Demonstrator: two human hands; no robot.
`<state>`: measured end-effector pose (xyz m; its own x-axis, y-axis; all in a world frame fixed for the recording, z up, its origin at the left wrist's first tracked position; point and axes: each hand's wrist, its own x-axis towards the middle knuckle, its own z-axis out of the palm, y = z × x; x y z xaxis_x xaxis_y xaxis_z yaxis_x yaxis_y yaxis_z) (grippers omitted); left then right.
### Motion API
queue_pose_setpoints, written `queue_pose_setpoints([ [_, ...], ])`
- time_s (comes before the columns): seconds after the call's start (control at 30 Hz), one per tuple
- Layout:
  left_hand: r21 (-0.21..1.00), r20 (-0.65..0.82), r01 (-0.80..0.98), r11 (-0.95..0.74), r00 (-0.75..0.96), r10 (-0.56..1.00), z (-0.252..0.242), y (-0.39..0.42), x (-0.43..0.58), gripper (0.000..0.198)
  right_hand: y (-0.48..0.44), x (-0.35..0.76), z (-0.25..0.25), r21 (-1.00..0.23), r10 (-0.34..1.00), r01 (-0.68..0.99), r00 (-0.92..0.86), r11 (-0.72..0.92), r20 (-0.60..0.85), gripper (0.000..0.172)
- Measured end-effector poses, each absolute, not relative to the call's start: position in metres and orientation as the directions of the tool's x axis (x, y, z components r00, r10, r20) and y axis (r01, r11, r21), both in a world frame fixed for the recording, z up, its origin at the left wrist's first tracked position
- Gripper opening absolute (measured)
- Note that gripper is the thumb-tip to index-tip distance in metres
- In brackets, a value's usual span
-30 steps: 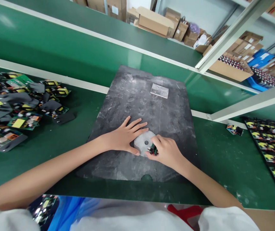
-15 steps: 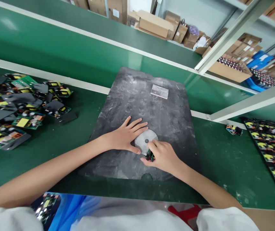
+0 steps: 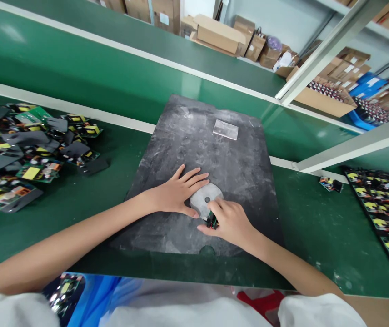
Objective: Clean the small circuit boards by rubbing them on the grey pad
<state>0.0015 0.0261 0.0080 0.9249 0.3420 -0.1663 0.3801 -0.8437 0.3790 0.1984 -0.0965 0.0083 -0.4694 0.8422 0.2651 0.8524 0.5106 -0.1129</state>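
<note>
My left hand [image 3: 177,191] lies flat with its fingers spread, at the left edge of a round grey disc [image 3: 199,199] with a dark hole in its middle. The disc rests on a worn black mat [image 3: 187,141]. At the disc's lower right, my right hand [image 3: 231,221] is closed round a small circuit board [image 3: 211,221], gripped between thumb and fingers. Only a green edge and some dark parts of that board show; the hand covers the rest. The board is held against or just over the disc's edge; I cannot tell which.
A heap of circuit boards [image 3: 31,154] with yellow and black parts lies on the green bench at the left. A flat grey plate [image 3: 226,130] sits on the mat's far part. One board [image 3: 331,184] and a full tray of boards [image 3: 381,213] are at the right.
My right hand and the circuit board have shifted very slightly to the left. My left hand stays in place by the disc.
</note>
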Motion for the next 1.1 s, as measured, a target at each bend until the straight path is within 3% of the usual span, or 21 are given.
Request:
queue_pose_setpoints([
  [0.23,0.372,-0.128,0.363,-0.855,0.932,0.340,0.0040,0.0263,0.0008,0.094,-0.0985,0.1990,0.0011,-0.115,0.835,0.852,-0.459,0.510,0.304,0.047],
  [1.1,0.367,-0.066,0.342,-0.865,0.937,0.343,0.0010,0.0251,-0.0005,0.095,-0.0987,0.1954,0.0039,-0.152,0.831,0.849,-0.431,0.506,0.352,0.032],
])
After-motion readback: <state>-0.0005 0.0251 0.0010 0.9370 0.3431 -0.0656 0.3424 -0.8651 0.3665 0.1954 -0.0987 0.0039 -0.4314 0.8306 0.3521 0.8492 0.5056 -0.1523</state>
